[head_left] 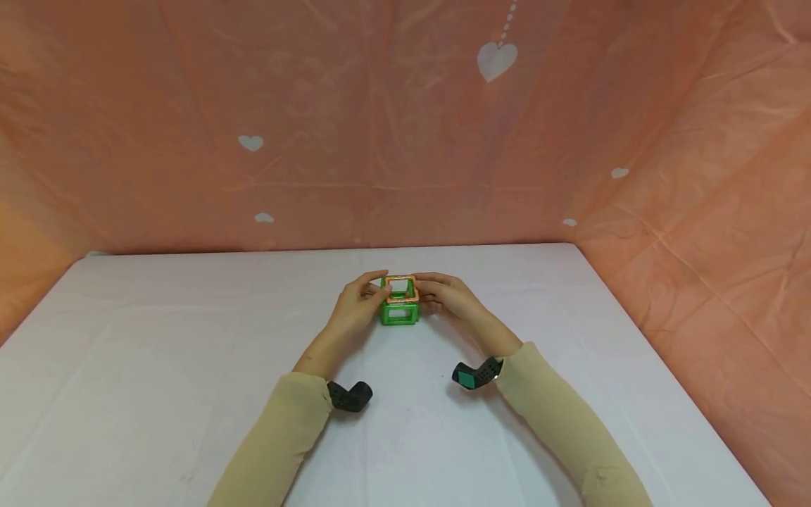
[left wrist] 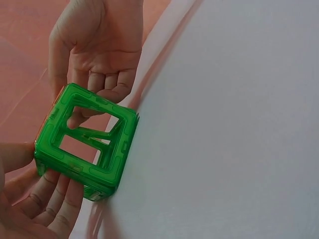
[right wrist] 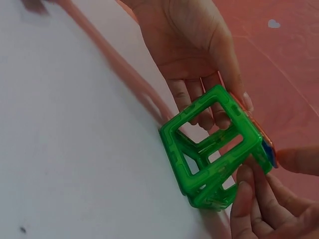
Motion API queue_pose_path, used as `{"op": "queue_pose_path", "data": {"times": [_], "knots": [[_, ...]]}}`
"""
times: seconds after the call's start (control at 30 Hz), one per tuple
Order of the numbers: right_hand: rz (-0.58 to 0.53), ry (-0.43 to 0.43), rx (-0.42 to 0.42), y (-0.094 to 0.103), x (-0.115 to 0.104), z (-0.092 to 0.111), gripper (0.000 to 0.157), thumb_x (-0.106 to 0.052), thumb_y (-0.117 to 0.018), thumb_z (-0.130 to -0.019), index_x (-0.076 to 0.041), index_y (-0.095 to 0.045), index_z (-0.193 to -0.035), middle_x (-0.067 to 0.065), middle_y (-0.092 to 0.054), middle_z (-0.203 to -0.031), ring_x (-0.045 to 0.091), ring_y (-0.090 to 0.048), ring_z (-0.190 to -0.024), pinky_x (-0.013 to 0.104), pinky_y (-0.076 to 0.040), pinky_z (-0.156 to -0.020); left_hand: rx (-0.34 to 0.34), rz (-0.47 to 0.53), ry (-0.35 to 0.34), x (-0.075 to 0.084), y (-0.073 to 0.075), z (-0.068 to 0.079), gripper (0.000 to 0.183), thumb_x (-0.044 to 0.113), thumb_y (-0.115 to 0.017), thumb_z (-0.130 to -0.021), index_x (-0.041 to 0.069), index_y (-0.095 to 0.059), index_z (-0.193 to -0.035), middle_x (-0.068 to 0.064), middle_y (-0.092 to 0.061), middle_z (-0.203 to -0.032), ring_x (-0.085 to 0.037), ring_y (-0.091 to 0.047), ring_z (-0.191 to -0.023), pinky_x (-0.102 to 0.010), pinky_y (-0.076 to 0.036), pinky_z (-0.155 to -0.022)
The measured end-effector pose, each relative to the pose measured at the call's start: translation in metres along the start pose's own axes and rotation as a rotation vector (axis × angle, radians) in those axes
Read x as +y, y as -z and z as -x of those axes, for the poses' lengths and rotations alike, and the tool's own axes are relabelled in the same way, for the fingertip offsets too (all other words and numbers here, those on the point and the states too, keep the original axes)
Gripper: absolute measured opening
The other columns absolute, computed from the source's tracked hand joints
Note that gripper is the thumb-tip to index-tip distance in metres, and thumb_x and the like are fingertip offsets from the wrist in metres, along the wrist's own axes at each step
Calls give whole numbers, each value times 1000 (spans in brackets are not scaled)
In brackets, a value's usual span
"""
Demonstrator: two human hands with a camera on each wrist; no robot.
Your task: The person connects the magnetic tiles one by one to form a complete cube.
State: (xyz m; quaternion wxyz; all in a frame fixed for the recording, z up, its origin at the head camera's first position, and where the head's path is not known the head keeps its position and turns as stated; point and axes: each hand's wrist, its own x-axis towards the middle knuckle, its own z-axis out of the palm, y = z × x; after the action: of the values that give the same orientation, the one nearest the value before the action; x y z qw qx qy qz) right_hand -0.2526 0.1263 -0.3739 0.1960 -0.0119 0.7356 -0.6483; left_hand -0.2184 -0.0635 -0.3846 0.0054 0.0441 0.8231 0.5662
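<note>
Between the two hands, on the white table, stands a magnetic tile cube [head_left: 399, 314] built of green open-frame squares. An orange square tile [head_left: 402, 300] lies across its top; a bit of blue shows by that tile's edge in the right wrist view. My left hand [head_left: 353, 308] grips the cube's left side, thumb at the top edge. From the right, my right hand [head_left: 453, 297] holds the opposite side, its fingertips at the orange tile and the green frame. One green panel [right wrist: 219, 181] on the right slants out of line with the others.
The white table [head_left: 158, 394] runs out to both sides of the forearms. Orange cloth [head_left: 380, 127] with pale hearts rises behind it and along the right. Each wrist carries a black strap-on device [head_left: 350, 397].
</note>
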Motion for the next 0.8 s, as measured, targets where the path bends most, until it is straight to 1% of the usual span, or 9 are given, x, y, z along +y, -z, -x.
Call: {"op": "queue_pose_path", "data": {"times": [0.17,0.27,0.37,0.47,0.6,0.8], "knots": [[-67,-12,-38,0,1,-1,45,-16,-52,-98,2,-46,-139,5,-62,-106,7,-61,-86,19,-51,-77,-9,29,24,0,1,0,44,18,-57,-98,6,-49,-139,-21,-66,-108,-29,-63,-100,-38,-47,-91],[-85,-24,-42,0,2,0,45,-14,-52,-98,3,-44,-140,5,-61,-107,7,-59,-85,19,-50,-76,-19,36,43,0,1,0,44,20,-57,-97,8,-49,-139,-20,-66,-107,-25,-62,-96,-33,-47,-86],[-104,-35,-32,1,3,0,45,-13,-53,-98,2,-46,-139,2,-61,-104,7,-58,-84,19,-49,-74,-31,55,64,-1,1,-1,44,21,-58,-97,10,-50,-139,-18,-66,-105,-21,-59,-92,-28,-44,-81],[-118,-26,-30,1,4,1,45,-14,-54,-97,3,-47,-138,0,-62,-100,7,-58,-83,20,-49,-74,-41,79,77,-2,1,-1,44,20,-57,-97,10,-49,-139,-17,-66,-104,-18,-57,-89,-25,-43,-78],[-117,-2,-32,3,6,1,44,-13,-56,-96,4,-48,-136,-1,-62,-97,7,-58,-82,20,-49,-74,-52,116,112,-2,0,-2,43,18,-58,-97,11,-50,-139,-16,-67,-103,-15,-56,-85,-23,-42,-73],[-74,53,-54,6,7,1,44,-8,-56,-95,7,-48,-135,3,-64,-102,7,-60,-81,22,-49,-77,-43,169,156,0,-1,-4,43,15,-59,-95,12,-52,-137,-15,-68,-103,-12,-55,-83,-21,-42,-72]]}}
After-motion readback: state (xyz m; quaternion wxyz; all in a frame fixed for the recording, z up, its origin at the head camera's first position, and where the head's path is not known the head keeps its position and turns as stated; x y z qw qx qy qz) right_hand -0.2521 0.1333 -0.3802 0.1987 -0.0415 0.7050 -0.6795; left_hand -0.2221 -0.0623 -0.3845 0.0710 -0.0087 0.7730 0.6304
